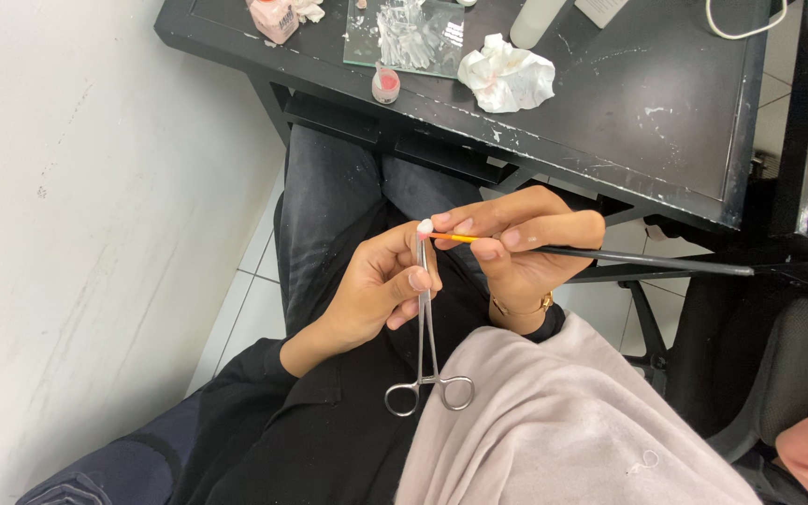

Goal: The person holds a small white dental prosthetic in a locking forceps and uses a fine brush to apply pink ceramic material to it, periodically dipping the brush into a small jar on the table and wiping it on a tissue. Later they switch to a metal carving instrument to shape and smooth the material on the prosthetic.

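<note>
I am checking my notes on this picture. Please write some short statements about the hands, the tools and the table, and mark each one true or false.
1. The left hand holds metal clamp scissors upright, with the ring handles at the bottom. True.
2. The right hand holds a spoon. False: it holds a thin brush with a long dark handle.
3. The brush tip meets a small white piece at the top of the clamp. True.
4. The crumpled tissue lies on the floor. False: it lies on the black table.

Bright, even indoor light, soft shadows, sharp focus, mild wide-angle edge stretch
</note>
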### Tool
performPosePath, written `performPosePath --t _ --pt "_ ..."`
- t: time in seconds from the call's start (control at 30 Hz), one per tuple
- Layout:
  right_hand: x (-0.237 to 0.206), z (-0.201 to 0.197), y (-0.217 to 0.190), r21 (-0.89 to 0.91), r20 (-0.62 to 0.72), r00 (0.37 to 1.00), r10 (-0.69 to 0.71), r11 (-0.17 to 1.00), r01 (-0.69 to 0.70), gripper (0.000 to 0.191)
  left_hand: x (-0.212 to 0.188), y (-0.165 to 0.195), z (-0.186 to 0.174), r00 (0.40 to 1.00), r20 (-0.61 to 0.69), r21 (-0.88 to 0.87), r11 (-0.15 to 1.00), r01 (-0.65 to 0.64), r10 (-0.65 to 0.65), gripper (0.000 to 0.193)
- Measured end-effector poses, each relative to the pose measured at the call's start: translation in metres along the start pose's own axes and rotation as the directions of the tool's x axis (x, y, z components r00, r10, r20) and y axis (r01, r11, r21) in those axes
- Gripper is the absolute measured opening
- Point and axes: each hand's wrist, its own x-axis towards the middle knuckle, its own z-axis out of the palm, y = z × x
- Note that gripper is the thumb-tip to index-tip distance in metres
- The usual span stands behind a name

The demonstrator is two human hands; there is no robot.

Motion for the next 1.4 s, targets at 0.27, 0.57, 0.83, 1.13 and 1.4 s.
performPosePath --t 0.27,0.57,0.83,1.13,1.4 --pt "0.0005 0.0008 -0.0006 0.039 -0.011 1.000 0.009 0.999 -0.008 0.031 -0.0008 -0.0009 -0.0009 0.999 0.030 -0.018 1.000 -0.018 0.018 0.034" --pt "0.0003 0.0017 -0.0014 0.004 -0.009 1.000 0.004 1.000 -0.004 0.031 0.0023 0.0018 0.0037 1.000 -0.010 -0.030 1.000 -0.003 0.003 0.035" --pt "-0.0002 0.0033 -0.0022 0.033 -0.032 0.999 0.028 0.999 -0.027 0.032 0.0005 0.0019 0.0005 1.000 0.015 -0.010 1.000 -0.007 0.007 0.031" --pt "0.0014 0.0024 -0.0017 -0.002 -0.001 1.000 0.008 1.000 -0.008 0.030 0.0020 0.0002 0.0010 1.000 0.009 -0.028 0.999 -0.025 0.025 0.033" --pt "0.0004 0.0032 -0.0022 0.041 -0.038 0.998 0.044 0.998 -0.042 0.031 -0.0005 0.0029 -0.0001 1.000 0.017 0.019 1.000 -0.003 0.003 0.037"
